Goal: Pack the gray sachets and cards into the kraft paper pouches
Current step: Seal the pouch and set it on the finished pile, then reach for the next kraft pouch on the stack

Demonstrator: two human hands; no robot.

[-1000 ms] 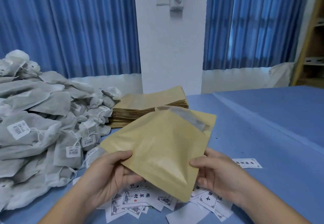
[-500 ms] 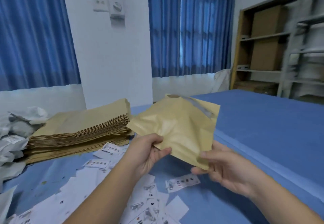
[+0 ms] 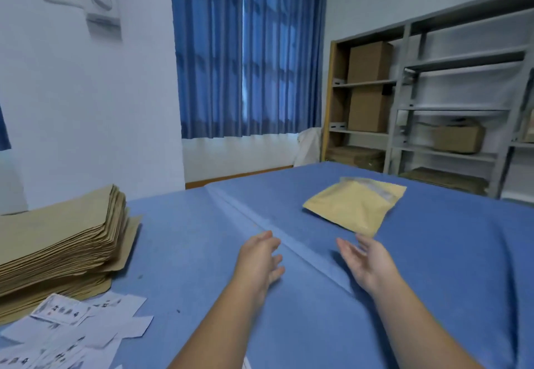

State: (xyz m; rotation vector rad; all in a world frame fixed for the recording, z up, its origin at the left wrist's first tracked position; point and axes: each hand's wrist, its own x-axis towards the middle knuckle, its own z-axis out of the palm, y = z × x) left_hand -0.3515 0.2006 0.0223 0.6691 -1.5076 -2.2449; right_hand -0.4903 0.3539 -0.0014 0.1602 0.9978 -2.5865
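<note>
- The filled pouch point(image 3: 354, 208) lies flat on the blue table point(image 3: 433, 296), just beyond the fingertips of the right hand point(image 3: 368, 264) and touching neither hand.
- Both hands hover over the table and hold nothing. The left hand point(image 3: 258, 261) is palm down with its fingers loosely spread. The right hand is turned palm inward, fingers straight and relaxed.
- To my eye this is the end of one round: a pouch looks packed and set aside, and the next is not yet begun.
- The next move calls for a fresh pouch off the stack of pouches point(image 3: 57, 241) at the left, and a card from the loose cards point(image 3: 72, 331) at the near left corner.
- It also calls for a gray sachet. None shows in this view, so the person would likely have to turn back left to find one.
- Half a second ago both hands pinched the pouch by its lower edge in the air. Now it is down on the table and the hands are empty.
- The view has swung right: the stack sits at the left edge, and the shelves point(image 3: 433, 94) fill more of the picture.
</note>
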